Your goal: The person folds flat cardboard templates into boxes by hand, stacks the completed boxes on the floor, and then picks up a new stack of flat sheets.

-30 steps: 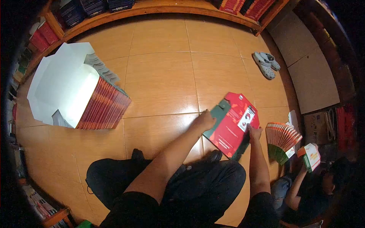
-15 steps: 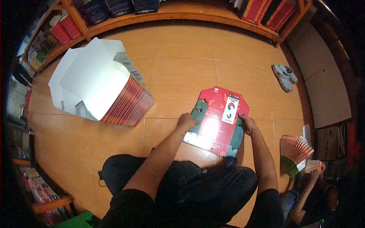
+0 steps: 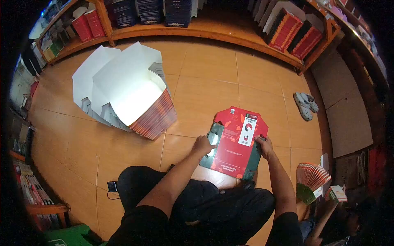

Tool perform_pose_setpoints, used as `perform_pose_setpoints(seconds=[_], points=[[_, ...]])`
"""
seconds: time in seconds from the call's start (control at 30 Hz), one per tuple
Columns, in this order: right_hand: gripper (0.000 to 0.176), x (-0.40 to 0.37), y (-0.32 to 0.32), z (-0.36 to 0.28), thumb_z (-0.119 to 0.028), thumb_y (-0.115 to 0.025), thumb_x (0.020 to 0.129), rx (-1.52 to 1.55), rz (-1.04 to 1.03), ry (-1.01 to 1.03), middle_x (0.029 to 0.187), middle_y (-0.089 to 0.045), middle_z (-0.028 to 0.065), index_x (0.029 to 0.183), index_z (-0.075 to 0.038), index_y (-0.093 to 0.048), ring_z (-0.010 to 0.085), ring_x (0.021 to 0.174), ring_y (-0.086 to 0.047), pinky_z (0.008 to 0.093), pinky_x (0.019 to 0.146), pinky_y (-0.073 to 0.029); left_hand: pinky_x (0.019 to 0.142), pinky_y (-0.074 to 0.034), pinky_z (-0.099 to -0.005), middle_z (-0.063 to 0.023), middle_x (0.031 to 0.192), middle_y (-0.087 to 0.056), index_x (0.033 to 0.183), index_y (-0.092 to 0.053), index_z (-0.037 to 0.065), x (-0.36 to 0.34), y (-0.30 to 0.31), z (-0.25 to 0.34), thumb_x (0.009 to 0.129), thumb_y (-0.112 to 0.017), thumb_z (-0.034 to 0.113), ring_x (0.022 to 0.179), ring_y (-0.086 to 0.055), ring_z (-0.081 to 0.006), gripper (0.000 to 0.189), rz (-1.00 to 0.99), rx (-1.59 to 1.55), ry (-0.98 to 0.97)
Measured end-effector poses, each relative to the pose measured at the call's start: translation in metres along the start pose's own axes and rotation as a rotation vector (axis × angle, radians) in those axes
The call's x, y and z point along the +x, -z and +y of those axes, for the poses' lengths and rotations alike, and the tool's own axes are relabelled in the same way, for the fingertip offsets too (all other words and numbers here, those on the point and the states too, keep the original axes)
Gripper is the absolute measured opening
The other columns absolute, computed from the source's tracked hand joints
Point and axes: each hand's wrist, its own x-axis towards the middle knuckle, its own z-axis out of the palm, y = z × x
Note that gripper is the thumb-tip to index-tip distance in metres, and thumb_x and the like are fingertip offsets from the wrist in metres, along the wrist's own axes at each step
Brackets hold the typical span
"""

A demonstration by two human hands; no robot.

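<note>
A flat red cardboard piece (image 3: 234,143) with dark green side flaps and a white printed panel lies low over the floor before my crossed legs. My left hand (image 3: 202,146) grips its left green flap, with the thumb on top. At the right edge, my right hand (image 3: 264,146) holds the card beside the white panel, its fingers partly hidden underneath. To the upper left, a thick nested stack of red-sided cardboard pieces (image 3: 154,117) with large white inner faces rests on the floor.
Grey clogs (image 3: 305,105) sit at the right. Another person's hand (image 3: 329,201) at the lower right holds a small box (image 3: 337,193) near a fanned stack (image 3: 310,180). Wooden shelves (image 3: 213,30) with stacked boxes line the back. A small black device (image 3: 112,187) lies by my left knee.
The view has shifted, so the shelves show more. The card's green side flaps now lie flatter, and the glare on its red face has faded. Both hands still hold it.
</note>
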Motion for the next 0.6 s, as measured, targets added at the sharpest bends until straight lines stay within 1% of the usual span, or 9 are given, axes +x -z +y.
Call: perform_pose_setpoints(seconds=[0.13,0.23,0.3,0.33,0.4,0.43,0.5,0.57,0.6], points=[[0.032,-0.003,-0.010,-0.029,-0.007,-0.073,0.083,-0.116,-0.062,0.081,0.095,-0.064,0.0013,0.111,-0.006,-0.057,0.0142,0.085,-0.062,0.0309,0.078,-0.051,0.098,-0.047,-0.0429,-0.0281,0.122,-0.059,0.118,-0.057,-0.010,0.009,-0.004,-0.014,0.071,-0.082,0.045,0.115,-0.058,-0.0380,0.077,-0.056,-0.109,0.053],[0.026,-0.041,-0.053,-0.093,-0.008,-0.074,0.083,-0.186,-0.039,0.209,0.092,-0.063,0.0006,0.103,-0.007,-0.057,0.0123,0.082,-0.060,0.0299,0.076,-0.051,0.099,-0.047,-0.0435,-0.0279,0.124,-0.058,0.122,-0.056,-0.006,0.005,0.005,-0.008,0.074,-0.080,0.048,0.118,-0.056,-0.0393,0.077,-0.014,-0.129,0.137],[0.025,-0.060,-0.071,-0.124,-0.006,-0.073,0.083,-0.254,-0.050,0.294,0.094,-0.064,0.0019,0.101,-0.006,-0.057,0.0122,0.084,-0.060,0.0298,0.078,-0.050,0.096,-0.048,-0.0452,-0.0256,0.120,-0.061,0.121,-0.057,-0.002,0.018,-0.006,-0.022,0.075,-0.079,0.047,0.114,-0.058,-0.0406,0.071,0.058,-0.476,-0.030],[0.026,-0.071,-0.084,-0.135,-0.005,-0.074,0.082,-0.164,-0.063,0.481,0.093,-0.064,0.0016,0.101,-0.005,-0.056,0.0129,0.082,-0.060,0.0290,0.075,-0.050,0.096,-0.048,-0.0452,-0.0256,0.120,-0.061,0.121,-0.057,-0.002,0.006,0.003,-0.012,0.075,-0.079,0.047,0.114,-0.058,-0.0406,0.071,0.059,-0.476,-0.029],[0.027,-0.107,-0.100,-0.162,-0.005,-0.075,0.081,-0.191,-0.050,0.615,0.091,-0.064,0.0020,0.100,-0.004,-0.056,0.0131,0.080,-0.060,0.0289,0.074,-0.050,0.096,-0.047,-0.0464,-0.0244,0.121,-0.059,0.123,-0.054,0.002,-0.016,0.042,0.028,0.077,-0.079,0.044,0.116,-0.056,-0.0385,0.068,0.414,-0.423,-0.137],[0.028,-0.118,-0.104,-0.170,-0.004,-0.076,0.079,-0.219,-0.036,0.747,0.089,-0.064,0.0024,0.099,-0.003,-0.056,0.0132,0.079,-0.060,0.0287,0.072,-0.050,0.096,-0.047,-0.0464,-0.0244,0.121,-0.059,0.123,-0.054,0.002,0.000,0.050,0.031,0.077,-0.079,0.044,0.116,-0.056,-0.0385,0.068,0.422,-0.426,-0.139],[0.031,-0.135,-0.091,-0.162,-0.006,-0.080,0.074,-0.653,0.057,0.894,0.087,-0.066,0.0103,0.095,-0.003,-0.058,0.0192,0.078,-0.065,0.0302,0.075,-0.052,0.099,-0.044,-0.0475,-0.0230,0.126,-0.055,0.125,-0.051,0.003,0.033,0.055,0.028,0.086,-0.070,0.042,0.121,-0.052,-0.0355,0.059,0.525,-0.354,-0.368],[0.028,-0.144,-0.099,-0.139,-0.005,-0.078,0.073,-0.761,-0.061,1.206,0.089,-0.066,0.0130,0.091,-0.004,-0.057,0.0267,0.081,-0.067,0.0356,0.079,-0.054,0.104,-0.040,-0.0489,-0.0212,0.139,-0.048,0.134,-0.047,0.007,0.035,0.067,0.021,0.094,-0.049,0.059,0.129,-0.045,-0.0344,0.066,0.406,-1.504,-0.809],[0.025,-0.142,-0.102,-0.114,-0.004,-0.075,0.073,-0.757,-0.106,1.211,0.092,-0.065,0.0132,0.090,-0.004,-0.057,0.0292,0.086,-0.066,0.0383,0.081,-0.054,0.104,-0.040,-0.0489,-0.0212,0.139,-0.048,0.134,-0.047,0.007,0.029,0.070,0.014,0.094,-0.049,0.059,0.129,-0.045,-0.0344,0.066,0.405,-1.504,-0.812]])
